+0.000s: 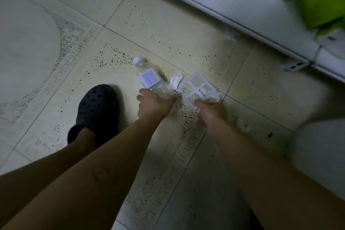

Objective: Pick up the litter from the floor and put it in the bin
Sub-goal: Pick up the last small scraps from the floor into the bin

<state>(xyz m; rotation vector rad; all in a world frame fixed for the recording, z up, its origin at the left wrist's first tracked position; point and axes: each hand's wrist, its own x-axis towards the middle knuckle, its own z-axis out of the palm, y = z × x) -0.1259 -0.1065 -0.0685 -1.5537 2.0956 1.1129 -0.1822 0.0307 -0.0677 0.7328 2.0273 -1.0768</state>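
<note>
The floor (168, 24) is showing pale glossy tiles with dark speckled borders, and a white shelf (242, 22) of green packs (317, 0) is running beyond the fingertips. The left hand (155, 104) is curling its fingers around the base of 1 clear bottle (151, 78), which is lying on the tile with its white cap pointing away; its lilac label is too blurred to read. The right hand (211, 113) is pinching the near edge of a white grid frame (198, 86). Crumpled paper (175, 81) is lying between both. A black clog (99, 106) is standing left of the left hand.
</note>
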